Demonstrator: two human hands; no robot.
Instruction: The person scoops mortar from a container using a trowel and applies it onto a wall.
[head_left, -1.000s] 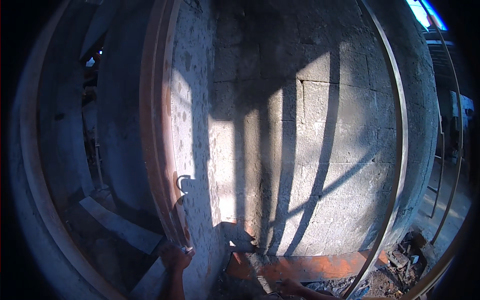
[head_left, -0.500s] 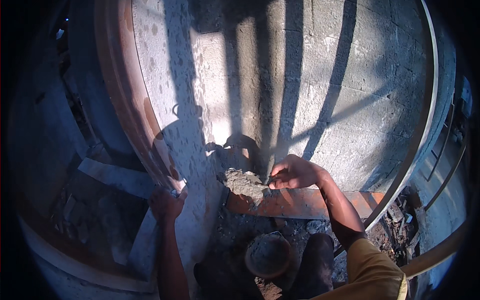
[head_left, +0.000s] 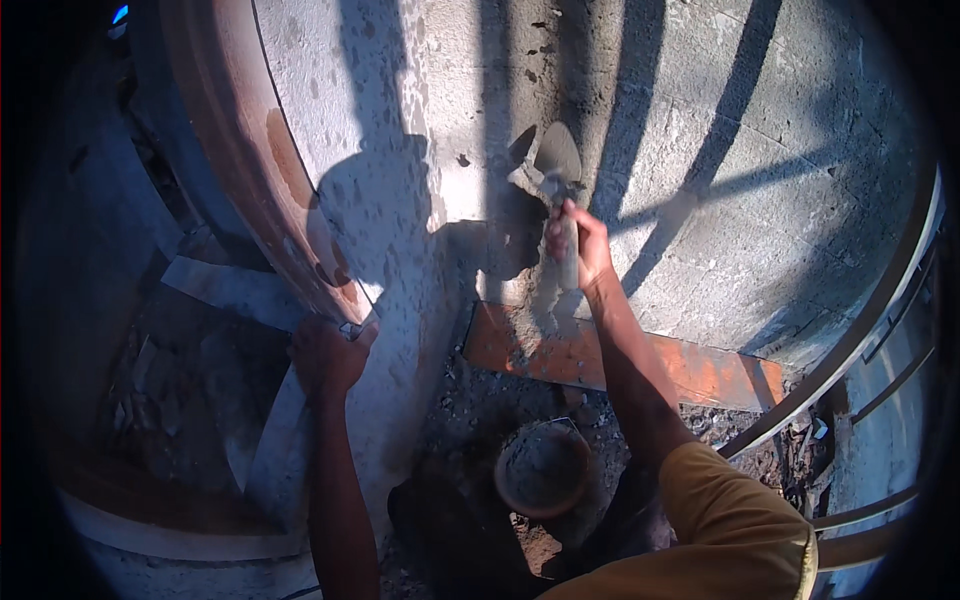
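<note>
My right hand [head_left: 583, 245] is closed round the handle of a pointing trowel [head_left: 558, 155]. Its blade points up and lies close to the sunlit block wall [head_left: 680, 260]; contact cannot be made out. Dark mortar flecks mark the wall above the blade. Low at the left, my left hand [head_left: 330, 358] is closed round the lower end of a brown frame [head_left: 255, 180] beside the pale pillar face [head_left: 385, 330]. Below the trowel, an orange-red plank [head_left: 560, 362] lies along the wall's foot, with wet mortar [head_left: 525, 335] smeared on it.
A round pan of grey mortar [head_left: 543, 470] stands on the rubble-strewn ground between my knees. To the left is a shadowed opening with pale slabs [head_left: 225, 290]. A curved rail [head_left: 840, 370] and debris [head_left: 795, 450] lie to the right.
My right hand has lifted the trowel from the plank up against the wall. The mortar heap above the plank has mostly gone, and flecks show on the wall. My left hand stays put.
</note>
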